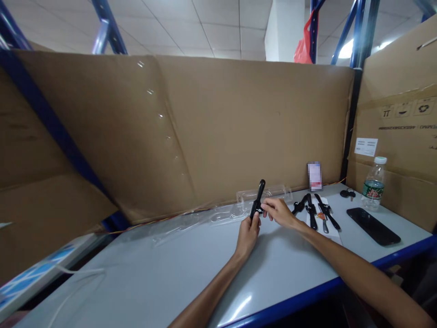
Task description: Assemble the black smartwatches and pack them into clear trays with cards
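I monitor the work surface through the head camera. The left hand (248, 233) grips a black tool (261, 189) by its lower portion, fingers clamped around it and thumb laid along it. The tool is held above the table (153, 278) near its rear edge, tilted slightly, with its rounded end up.

The right hand (280, 212) is positioned at the right side of the same tool. Its thumb and forefinger are bent close together at a small bright detail on the lower part — from my view I cannot tell whether they pinch it or only rest against it.

Behind the hands, clear plastic trays (223, 216) lie along the base of the cardboard panel (239, 123). To the right of the right hand, several other black tools (311, 214) lie on a white sheet (336, 237), with a small orange item (321, 216) among them. A phone (314, 175) with a lit screen stands upright behind this group, against the panel.

Further right I register a dark phone (373, 226) lying flat, a set of keys (347, 193) and a capped bottle (373, 184) — the bottle upright, near the cardboard box (403, 173).
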`<state>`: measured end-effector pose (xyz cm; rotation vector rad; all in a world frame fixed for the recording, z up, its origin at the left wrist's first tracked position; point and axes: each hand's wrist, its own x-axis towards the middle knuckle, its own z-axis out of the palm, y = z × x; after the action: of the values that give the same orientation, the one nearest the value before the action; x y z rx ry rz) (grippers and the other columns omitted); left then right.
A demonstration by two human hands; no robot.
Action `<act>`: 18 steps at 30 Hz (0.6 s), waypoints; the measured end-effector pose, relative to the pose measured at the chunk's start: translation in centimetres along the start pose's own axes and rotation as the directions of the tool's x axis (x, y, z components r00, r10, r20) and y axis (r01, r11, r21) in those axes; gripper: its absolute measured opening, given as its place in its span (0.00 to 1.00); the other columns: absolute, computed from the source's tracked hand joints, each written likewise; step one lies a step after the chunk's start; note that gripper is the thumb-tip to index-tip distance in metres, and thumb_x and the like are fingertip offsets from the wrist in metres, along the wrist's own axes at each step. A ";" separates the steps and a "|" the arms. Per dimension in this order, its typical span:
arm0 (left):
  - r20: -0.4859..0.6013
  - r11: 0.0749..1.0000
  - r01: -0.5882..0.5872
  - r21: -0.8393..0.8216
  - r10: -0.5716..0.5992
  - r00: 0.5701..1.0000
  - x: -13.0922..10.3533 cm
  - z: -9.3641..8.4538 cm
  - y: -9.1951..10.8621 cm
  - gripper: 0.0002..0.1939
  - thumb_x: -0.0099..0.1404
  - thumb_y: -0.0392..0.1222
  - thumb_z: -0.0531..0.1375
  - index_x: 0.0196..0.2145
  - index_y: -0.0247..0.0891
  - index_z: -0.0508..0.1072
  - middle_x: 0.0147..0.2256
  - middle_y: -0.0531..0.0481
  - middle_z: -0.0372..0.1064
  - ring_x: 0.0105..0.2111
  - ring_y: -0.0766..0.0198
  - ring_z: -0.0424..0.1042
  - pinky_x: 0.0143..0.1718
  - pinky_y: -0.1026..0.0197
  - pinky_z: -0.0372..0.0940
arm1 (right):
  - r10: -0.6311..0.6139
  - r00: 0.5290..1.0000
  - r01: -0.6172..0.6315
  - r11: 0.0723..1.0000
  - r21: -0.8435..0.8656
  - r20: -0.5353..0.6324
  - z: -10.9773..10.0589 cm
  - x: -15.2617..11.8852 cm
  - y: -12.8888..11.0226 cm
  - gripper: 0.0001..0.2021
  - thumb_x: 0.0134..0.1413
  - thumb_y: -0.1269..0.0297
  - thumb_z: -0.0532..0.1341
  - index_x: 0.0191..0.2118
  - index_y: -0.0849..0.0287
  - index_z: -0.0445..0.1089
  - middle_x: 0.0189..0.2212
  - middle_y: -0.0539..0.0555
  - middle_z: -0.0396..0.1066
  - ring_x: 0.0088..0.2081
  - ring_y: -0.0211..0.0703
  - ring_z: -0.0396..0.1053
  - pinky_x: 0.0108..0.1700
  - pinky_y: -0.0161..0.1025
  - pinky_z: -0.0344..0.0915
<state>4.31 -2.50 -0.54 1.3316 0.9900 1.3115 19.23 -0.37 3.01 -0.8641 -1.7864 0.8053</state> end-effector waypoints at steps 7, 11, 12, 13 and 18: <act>0.028 0.986 0.065 -0.155 -0.061 0.998 -0.8 0.6 1.7 0.35 0.47 0.77 0.63 0.22 0.42 0.55 0.16 0.65 0.41 0.14 0.76 0.42 0.15 0.69 0.39 | 0.227 0.964 -0.266 0.872 0.412 0.141 -0.3 0.1 -0.7 0.23 0.48 0.41 0.67 0.33 0.59 0.69 0.31 0.52 0.73 0.24 0.36 0.68 0.18 0.30 0.56; 0.052 0.975 0.078 -0.209 -0.068 0.996 -1.3 0.7 2.4 0.37 0.45 0.76 0.65 0.21 0.42 0.52 0.16 0.65 0.41 0.14 0.77 0.41 0.15 0.70 0.38 | 0.290 0.933 -0.359 0.757 0.546 0.211 0.2 -0.2 -0.7 0.25 0.43 0.42 0.72 0.36 0.59 0.71 0.34 0.52 0.73 0.26 0.34 0.68 0.19 0.30 0.54; 0.056 0.973 0.082 -0.214 -0.072 0.996 -1.3 0.7 2.5 0.37 0.45 0.76 0.65 0.21 0.42 0.52 0.16 0.65 0.41 0.14 0.78 0.41 0.15 0.70 0.37 | 0.296 0.928 -0.373 0.739 0.561 0.227 0.3 -0.3 -0.7 0.25 0.42 0.42 0.72 0.36 0.59 0.71 0.35 0.52 0.73 0.26 0.34 0.68 0.19 0.30 0.54; 0.057 0.972 0.088 -0.216 -0.078 0.995 -1.3 0.7 2.5 0.37 0.44 0.76 0.65 0.21 0.42 0.52 0.16 0.65 0.41 0.14 0.78 0.41 0.15 0.70 0.37 | 0.297 0.925 -0.380 0.729 0.569 0.237 0.4 -0.4 -0.6 0.25 0.41 0.42 0.73 0.36 0.59 0.72 0.35 0.52 0.73 0.26 0.34 0.67 0.19 0.30 0.54; 0.079 0.968 0.092 -0.233 -0.075 0.994 -1.6 0.8 2.7 0.37 0.44 0.75 0.66 0.20 0.42 0.52 0.15 0.65 0.42 0.13 0.78 0.41 0.14 0.70 0.37 | 0.316 0.911 -0.412 0.675 0.612 0.265 1.0 -0.7 0.1 0.25 0.43 0.42 0.73 0.34 0.59 0.71 0.32 0.51 0.72 0.25 0.34 0.66 0.20 0.31 0.52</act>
<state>4.76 -4.61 1.84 1.1335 0.8055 1.2680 18.48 -1.03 2.27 -0.6899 -1.2746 1.6789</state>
